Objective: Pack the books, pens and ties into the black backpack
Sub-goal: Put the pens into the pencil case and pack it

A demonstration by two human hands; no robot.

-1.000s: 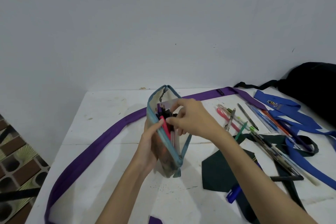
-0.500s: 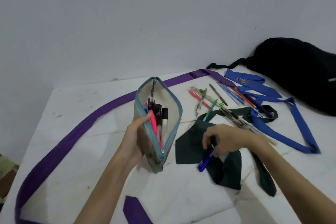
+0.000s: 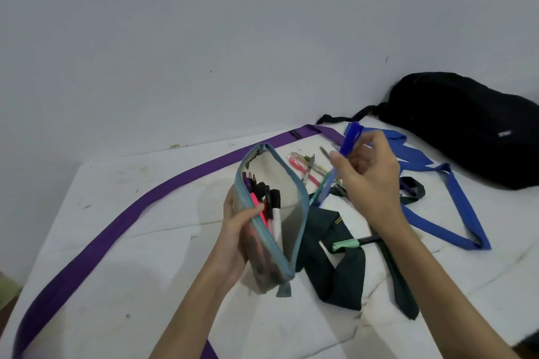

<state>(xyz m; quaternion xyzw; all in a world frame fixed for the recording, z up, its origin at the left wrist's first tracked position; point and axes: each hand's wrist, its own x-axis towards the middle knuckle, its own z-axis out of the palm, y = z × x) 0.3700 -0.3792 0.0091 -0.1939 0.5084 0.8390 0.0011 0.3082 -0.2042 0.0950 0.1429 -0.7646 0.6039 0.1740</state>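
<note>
My left hand point(image 3: 237, 237) grips an open grey pencil pouch point(image 3: 272, 221) with a blue zip rim, standing on the white table point(image 3: 145, 256); several pens stick up inside it. To the right of the pouch's mouth, my right hand point(image 3: 369, 181) holds a blue pen point(image 3: 348, 148) raised above the table. Loose pens point(image 3: 309, 169) lie behind the pouch. A dark green tie point(image 3: 335, 265) lies to the pouch's right, with a mint-capped pen point(image 3: 354, 243) on it. A blue tie point(image 3: 455, 213) and a long purple tie point(image 3: 131, 213) lie on the table. The black backpack point(image 3: 466, 128) rests at the back right.
A grey wall stands right behind the table. The table's left edge drops off near the purple tie's lower end. A backpack strap point(image 3: 347, 116) trails toward the purple tie.
My right hand left the pouch, picked a blue pen off the green tie and has lifted it up beside the pouch's mouth. My left hand keeps its hold on the pouch.
</note>
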